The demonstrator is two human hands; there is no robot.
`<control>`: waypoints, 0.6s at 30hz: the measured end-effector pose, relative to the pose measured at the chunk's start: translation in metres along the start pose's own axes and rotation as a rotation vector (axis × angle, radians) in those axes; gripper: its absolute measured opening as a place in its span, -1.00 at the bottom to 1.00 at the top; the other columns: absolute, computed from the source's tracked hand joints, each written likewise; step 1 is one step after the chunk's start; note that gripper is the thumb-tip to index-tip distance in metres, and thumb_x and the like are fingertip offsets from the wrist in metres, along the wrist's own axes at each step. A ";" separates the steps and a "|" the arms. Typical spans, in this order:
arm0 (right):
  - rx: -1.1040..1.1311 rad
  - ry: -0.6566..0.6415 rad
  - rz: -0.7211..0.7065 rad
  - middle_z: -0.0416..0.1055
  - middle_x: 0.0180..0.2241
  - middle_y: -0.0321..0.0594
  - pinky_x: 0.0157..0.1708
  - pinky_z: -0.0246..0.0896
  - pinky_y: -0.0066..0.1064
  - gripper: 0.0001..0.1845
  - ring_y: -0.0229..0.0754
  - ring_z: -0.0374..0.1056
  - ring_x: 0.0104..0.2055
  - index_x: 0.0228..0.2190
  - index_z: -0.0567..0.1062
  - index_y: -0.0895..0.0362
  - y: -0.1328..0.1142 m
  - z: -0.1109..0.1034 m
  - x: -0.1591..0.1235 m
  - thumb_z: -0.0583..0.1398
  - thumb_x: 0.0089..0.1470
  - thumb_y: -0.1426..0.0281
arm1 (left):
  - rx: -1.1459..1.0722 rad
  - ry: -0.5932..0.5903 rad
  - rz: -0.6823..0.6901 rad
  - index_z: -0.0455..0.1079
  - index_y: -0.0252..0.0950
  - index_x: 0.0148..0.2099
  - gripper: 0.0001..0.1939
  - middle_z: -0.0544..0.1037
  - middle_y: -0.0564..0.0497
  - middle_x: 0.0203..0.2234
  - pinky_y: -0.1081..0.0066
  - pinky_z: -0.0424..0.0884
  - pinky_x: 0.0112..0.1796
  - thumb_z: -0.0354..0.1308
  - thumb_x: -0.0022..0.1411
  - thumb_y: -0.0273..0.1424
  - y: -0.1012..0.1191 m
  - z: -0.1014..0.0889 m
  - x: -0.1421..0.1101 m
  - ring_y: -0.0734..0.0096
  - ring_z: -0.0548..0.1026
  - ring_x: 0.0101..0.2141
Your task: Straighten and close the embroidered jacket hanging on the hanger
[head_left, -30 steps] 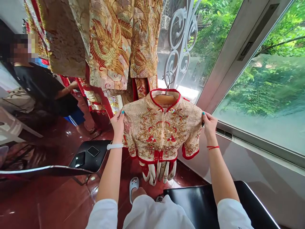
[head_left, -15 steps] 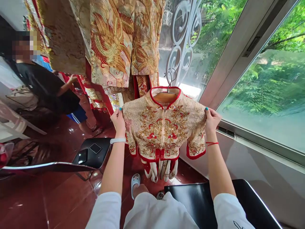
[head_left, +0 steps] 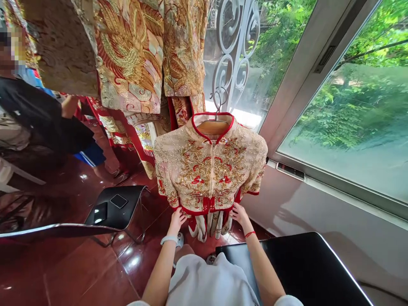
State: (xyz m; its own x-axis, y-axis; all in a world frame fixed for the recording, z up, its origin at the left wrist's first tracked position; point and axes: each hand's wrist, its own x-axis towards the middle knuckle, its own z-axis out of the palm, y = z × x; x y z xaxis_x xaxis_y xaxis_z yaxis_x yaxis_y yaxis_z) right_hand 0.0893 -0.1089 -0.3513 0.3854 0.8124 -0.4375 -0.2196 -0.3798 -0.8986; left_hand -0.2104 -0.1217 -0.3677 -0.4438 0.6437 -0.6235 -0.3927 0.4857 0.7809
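An embroidered jacket point(head_left: 212, 168), cream with gold beading and red trim, hangs upright from a wooden hanger point(head_left: 213, 126). The hanger's wire hook catches on the scrolled metal grille point(head_left: 234, 38). At the jacket's lower left corner, my left hand point(head_left: 177, 220) has its fingers curled at the red hem. My right hand point(head_left: 240, 216) pinches the opposite lower corner, with its fingertips partly hidden by the cloth. Below the hem dangle several pale cloth strips point(head_left: 201, 228) with red edging.
More gold-embroidered garments point(head_left: 129, 55) hang at the upper left. A black chair point(head_left: 111, 212) carrying two small dark devices stands at left, and another black seat point(head_left: 296, 272) at lower right. Windows point(head_left: 350, 110) line the right wall. A person in black point(head_left: 38, 114) is at far left.
Both my hands have left the jacket's shoulders and come down to its bottom hem. The jacket's sleeves now hang closer in. The view has shifted slightly to the right.
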 end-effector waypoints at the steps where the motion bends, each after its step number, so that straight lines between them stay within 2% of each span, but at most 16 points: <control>1: 0.039 -0.047 0.052 0.50 -0.52 -0.25 -0.35 0.43 -0.25 -0.64 -0.12 0.44 -0.44 -0.46 0.45 0.08 0.008 0.006 0.000 0.33 -0.17 0.08 | -0.030 -0.005 -0.029 0.28 -0.24 -0.34 -0.93 0.48 -0.01 -0.43 0.28 0.53 -0.23 0.06 0.22 -0.40 -0.002 0.003 0.005 0.39 0.54 -0.44; 3: 0.110 -0.065 0.094 0.53 -0.49 -0.25 -0.35 0.42 -0.31 -0.60 -0.15 0.45 -0.43 -0.47 0.43 0.08 0.013 0.011 0.003 0.36 -0.21 0.06 | -0.071 -0.001 -0.070 0.26 -0.23 -0.36 -0.88 0.45 0.03 -0.46 0.34 0.51 -0.27 0.02 0.26 -0.38 0.001 0.008 0.013 0.45 0.50 -0.49; 5: 0.183 -0.054 0.107 0.54 -0.47 -0.27 -0.34 0.41 -0.36 -0.56 -0.19 0.45 -0.42 -0.47 0.40 0.08 0.013 0.006 0.007 0.40 -0.29 0.08 | -0.096 0.001 -0.088 0.28 -0.22 -0.34 -0.90 0.47 0.04 -0.45 0.35 0.51 -0.29 0.06 0.24 -0.36 0.005 0.007 0.019 0.44 0.50 -0.48; 9: 0.228 0.025 0.137 0.42 -0.60 -0.38 -0.40 0.37 -0.41 -0.47 -0.27 0.37 -0.53 -0.54 0.26 0.06 0.027 -0.010 0.008 0.47 -0.46 0.20 | -0.089 0.038 -0.120 0.28 -0.22 -0.35 -0.92 0.46 0.07 -0.48 0.27 0.51 -0.27 0.16 0.13 -0.41 -0.003 -0.002 0.023 0.40 0.49 -0.46; 12: 0.198 0.093 0.158 0.34 -0.67 -0.45 -0.44 0.35 -0.41 -0.45 -0.29 0.32 -0.57 -0.56 0.18 0.04 0.042 -0.009 0.008 0.46 -0.43 0.25 | -0.035 0.119 -0.155 0.20 -0.20 -0.37 -0.85 0.39 0.11 -0.52 0.18 0.50 -0.26 0.16 0.08 -0.40 -0.010 0.003 0.030 0.36 0.47 -0.46; 15: 0.147 0.111 0.136 0.39 -0.61 -0.40 -0.43 0.36 -0.37 -0.52 -0.24 0.36 -0.53 -0.52 0.24 0.04 0.048 -0.005 0.010 0.43 -0.37 0.23 | 0.025 0.180 -0.138 0.13 -0.18 -0.36 -0.82 0.34 0.11 -0.47 0.17 0.49 -0.26 0.13 0.08 -0.38 -0.006 0.015 0.039 0.34 0.46 -0.41; 18: 0.066 0.093 0.068 0.34 -0.61 -0.38 -0.40 0.39 -0.29 -0.54 -0.18 0.37 -0.51 -0.50 0.24 0.04 0.051 -0.009 0.006 0.39 -0.30 0.17 | 0.083 0.163 -0.058 0.10 -0.15 -0.34 -0.80 0.34 0.07 -0.40 0.14 0.49 -0.26 0.11 0.08 -0.35 -0.005 0.018 0.038 0.25 0.48 -0.33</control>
State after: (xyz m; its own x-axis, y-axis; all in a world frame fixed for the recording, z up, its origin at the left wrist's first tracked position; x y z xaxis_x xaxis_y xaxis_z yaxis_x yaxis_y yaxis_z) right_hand 0.0884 -0.1279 -0.4001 0.4483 0.7403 -0.5010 -0.3056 -0.3998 -0.8642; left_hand -0.2106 -0.0893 -0.3942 -0.5501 0.5119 -0.6598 -0.3563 0.5707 0.7398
